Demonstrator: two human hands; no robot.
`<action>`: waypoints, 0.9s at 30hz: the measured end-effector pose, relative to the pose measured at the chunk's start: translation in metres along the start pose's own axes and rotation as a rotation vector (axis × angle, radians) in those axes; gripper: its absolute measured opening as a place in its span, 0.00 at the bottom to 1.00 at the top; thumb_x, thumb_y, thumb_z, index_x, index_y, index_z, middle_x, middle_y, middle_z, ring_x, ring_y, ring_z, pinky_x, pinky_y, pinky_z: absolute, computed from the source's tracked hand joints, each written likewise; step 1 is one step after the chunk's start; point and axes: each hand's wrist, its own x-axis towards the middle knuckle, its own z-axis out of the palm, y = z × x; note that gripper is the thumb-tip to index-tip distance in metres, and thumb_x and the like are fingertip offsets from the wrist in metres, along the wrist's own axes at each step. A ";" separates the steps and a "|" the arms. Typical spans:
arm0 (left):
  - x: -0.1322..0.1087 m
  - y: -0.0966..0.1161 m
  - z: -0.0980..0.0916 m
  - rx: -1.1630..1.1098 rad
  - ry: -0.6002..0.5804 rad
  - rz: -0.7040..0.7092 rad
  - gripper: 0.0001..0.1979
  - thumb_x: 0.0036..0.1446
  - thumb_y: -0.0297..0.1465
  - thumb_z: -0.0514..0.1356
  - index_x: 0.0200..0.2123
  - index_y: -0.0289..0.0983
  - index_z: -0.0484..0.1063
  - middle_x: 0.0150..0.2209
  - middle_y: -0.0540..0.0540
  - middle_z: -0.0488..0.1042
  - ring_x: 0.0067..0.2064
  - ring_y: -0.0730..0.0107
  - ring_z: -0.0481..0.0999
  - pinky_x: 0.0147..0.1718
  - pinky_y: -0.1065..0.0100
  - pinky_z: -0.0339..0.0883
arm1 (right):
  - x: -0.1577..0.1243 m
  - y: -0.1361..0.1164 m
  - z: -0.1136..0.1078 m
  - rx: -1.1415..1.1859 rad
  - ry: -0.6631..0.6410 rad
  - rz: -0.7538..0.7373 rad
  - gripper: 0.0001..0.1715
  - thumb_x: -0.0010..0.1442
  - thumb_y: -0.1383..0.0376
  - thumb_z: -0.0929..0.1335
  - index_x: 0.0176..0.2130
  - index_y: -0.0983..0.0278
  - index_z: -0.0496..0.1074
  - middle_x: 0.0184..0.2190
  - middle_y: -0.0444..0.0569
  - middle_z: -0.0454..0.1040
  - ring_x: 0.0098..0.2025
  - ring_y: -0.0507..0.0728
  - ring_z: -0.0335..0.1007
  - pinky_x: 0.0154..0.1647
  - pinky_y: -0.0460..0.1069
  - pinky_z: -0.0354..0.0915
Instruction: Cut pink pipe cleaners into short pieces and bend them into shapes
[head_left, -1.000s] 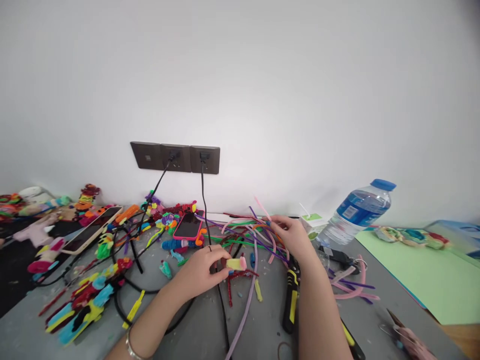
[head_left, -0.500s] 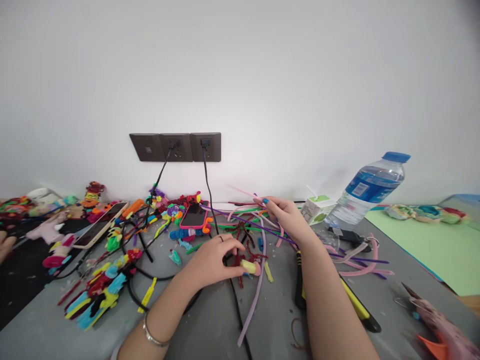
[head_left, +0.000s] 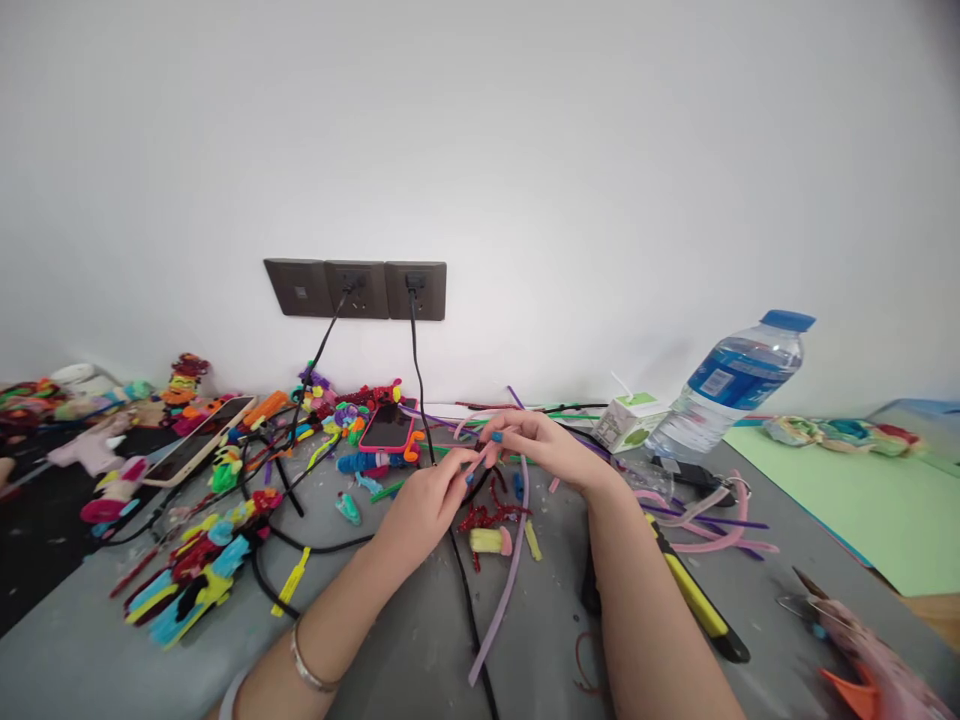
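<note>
Both hands meet above the middle of the grey table. A pink pipe cleaner point(head_left: 478, 458) is pinched between the fingertips of my left hand point(head_left: 435, 492) and my right hand point(head_left: 538, 445); much of it is hidden by the fingers. Just below them lie a small yellow piece with a pink end point(head_left: 490, 541) and a tangle of dark red pipe cleaners point(head_left: 491, 515). A long lilac pipe cleaner point(head_left: 513, 575) curves across the table toward me. Beside it rests a short yellow strip point(head_left: 532, 541).
Colourful fuzzy figures point(head_left: 196, 575) and phones point(head_left: 388, 427) crowd the left. A water bottle point(head_left: 731, 380) and drink carton point(head_left: 628, 422) stand right, near a yellow-black cutter point(head_left: 697, 595) and pliers-like tool point(head_left: 862, 640). Black cables point(head_left: 419, 365) run from the wall sockets. A person's hand point(head_left: 6, 475) shows far left.
My left hand has moved up from the yellow piece, leaving it on the table. My right hand has come left and down, and both hands now meet at the pink pipe cleaner.
</note>
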 end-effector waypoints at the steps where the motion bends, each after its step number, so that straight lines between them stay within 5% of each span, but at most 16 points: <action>1: 0.000 0.000 0.000 -0.001 0.005 -0.016 0.15 0.66 0.29 0.45 0.52 0.41 0.65 0.28 0.51 0.71 0.28 0.69 0.71 0.29 0.70 0.60 | 0.001 0.001 0.000 0.014 0.050 -0.030 0.17 0.63 0.54 0.65 0.43 0.64 0.73 0.31 0.49 0.79 0.37 0.57 0.77 0.44 0.52 0.69; 4: 0.000 0.000 -0.002 -0.008 0.062 -0.030 0.16 0.65 0.29 0.45 0.52 0.40 0.66 0.23 0.54 0.65 0.24 0.70 0.66 0.26 0.71 0.56 | 0.005 0.010 -0.006 -0.020 0.332 -0.115 0.18 0.65 0.55 0.62 0.47 0.63 0.71 0.32 0.49 0.77 0.38 0.58 0.76 0.44 0.53 0.69; 7: 0.000 -0.001 -0.001 -0.035 0.067 -0.032 0.16 0.65 0.28 0.46 0.52 0.40 0.66 0.22 0.55 0.63 0.23 0.71 0.63 0.26 0.71 0.54 | 0.012 0.026 -0.015 -0.236 0.573 -0.118 0.15 0.63 0.62 0.60 0.42 0.65 0.73 0.36 0.52 0.78 0.40 0.59 0.75 0.44 0.53 0.68; 10: 0.000 -0.001 0.001 -0.063 0.015 0.021 0.18 0.64 0.25 0.45 0.53 0.41 0.65 0.26 0.53 0.68 0.25 0.72 0.66 0.29 0.72 0.57 | 0.019 0.042 -0.018 -0.545 0.522 -0.099 0.18 0.60 0.70 0.59 0.40 0.65 0.76 0.43 0.55 0.78 0.47 0.61 0.73 0.51 0.57 0.66; 16: 0.001 -0.002 0.003 -0.088 -0.003 0.105 0.16 0.62 0.22 0.45 0.45 0.39 0.69 0.34 0.49 0.74 0.32 0.71 0.72 0.35 0.71 0.62 | 0.028 0.067 -0.008 -0.731 0.438 -0.082 0.22 0.58 0.74 0.61 0.42 0.60 0.79 0.51 0.54 0.77 0.58 0.66 0.64 0.60 0.68 0.54; 19: 0.003 -0.006 0.004 -0.120 0.044 0.100 0.14 0.63 0.23 0.46 0.43 0.38 0.69 0.33 0.49 0.74 0.32 0.71 0.72 0.34 0.71 0.62 | 0.030 0.070 -0.009 -0.715 0.495 -0.113 0.24 0.57 0.75 0.60 0.46 0.61 0.78 0.51 0.56 0.77 0.57 0.67 0.64 0.59 0.71 0.54; 24: 0.005 -0.013 0.006 -0.191 0.140 0.079 0.15 0.61 0.21 0.46 0.43 0.38 0.70 0.36 0.48 0.75 0.30 0.73 0.70 0.31 0.71 0.62 | 0.031 0.053 -0.022 -0.564 0.666 -0.284 0.26 0.58 0.73 0.59 0.53 0.62 0.74 0.55 0.55 0.73 0.58 0.60 0.66 0.58 0.60 0.62; 27: 0.006 -0.015 0.006 -0.232 0.214 0.070 0.15 0.61 0.22 0.47 0.44 0.38 0.69 0.37 0.47 0.76 0.31 0.72 0.71 0.33 0.71 0.64 | 0.026 0.040 -0.032 -0.014 0.908 -0.404 0.19 0.59 0.67 0.65 0.50 0.59 0.76 0.53 0.51 0.75 0.51 0.58 0.72 0.48 0.53 0.69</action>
